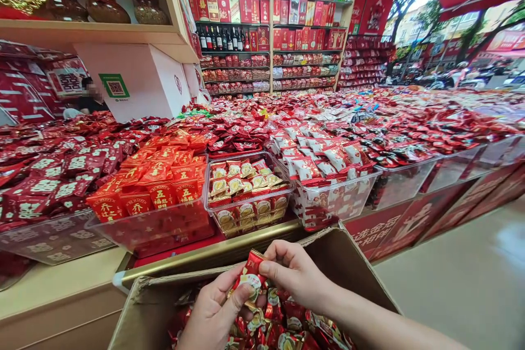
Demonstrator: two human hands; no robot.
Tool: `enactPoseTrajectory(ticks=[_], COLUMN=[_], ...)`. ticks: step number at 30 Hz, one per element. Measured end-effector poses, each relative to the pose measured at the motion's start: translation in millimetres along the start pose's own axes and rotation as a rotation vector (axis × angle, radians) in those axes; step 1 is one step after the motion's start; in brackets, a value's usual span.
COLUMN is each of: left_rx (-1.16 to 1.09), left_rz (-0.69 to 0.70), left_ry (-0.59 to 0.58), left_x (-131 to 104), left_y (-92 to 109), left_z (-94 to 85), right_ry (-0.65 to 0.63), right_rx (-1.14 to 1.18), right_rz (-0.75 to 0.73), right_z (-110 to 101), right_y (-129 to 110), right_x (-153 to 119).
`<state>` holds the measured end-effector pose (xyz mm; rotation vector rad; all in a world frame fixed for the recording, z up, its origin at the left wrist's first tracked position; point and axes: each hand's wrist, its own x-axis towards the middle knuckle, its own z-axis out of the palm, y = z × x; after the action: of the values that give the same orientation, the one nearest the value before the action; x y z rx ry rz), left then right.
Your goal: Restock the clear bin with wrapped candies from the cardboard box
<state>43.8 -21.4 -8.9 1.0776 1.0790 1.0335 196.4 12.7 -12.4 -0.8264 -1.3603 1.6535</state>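
A small red sweet packet (253,273), printed with a pale picture, is tilted above the mouth of an open cardboard box (141,306). At its 8 o'clock the left hand (217,303) grips it, thumb pressed on the front and fingers curled behind; at 3 o'clock the right hand (293,270) pinches its upper edge between thumb and bent forefinger. Below, toward 5 o'clock, similar red-and-gold packets (287,336) are heaped in the box. At 12 o'clock, just beyond the box, a clear plastic tub (210,209) holds rows of gold-and-red packets (241,183). Red-and-white packets (326,161) fill another tub near 1 o'clock; orange-red packets (164,180) fill one at 10 o'clock. Farther off, a QR-code sign (115,87) faces out between 10 and 11, and dark wine bottles (221,38) line a shelf near 12.
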Motion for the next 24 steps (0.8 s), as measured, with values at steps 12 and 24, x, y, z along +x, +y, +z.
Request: enactPoseTrajectory(ticks=[12,24], left_rx=[-0.231,-0.287], left_rz=[-0.076,-0.135], left_ry=[0.061,0.029], left_x=[5,0], left_y=[-5,-10], left_z=[-2.1,-7.5], right_ry=[0.26,-0.007], right_rx=[-0.461,-1.291], right_rz=[-0.332,-0.899], right_z=[-7,-1], right_y=[9,3], right_x=[-2,-11])
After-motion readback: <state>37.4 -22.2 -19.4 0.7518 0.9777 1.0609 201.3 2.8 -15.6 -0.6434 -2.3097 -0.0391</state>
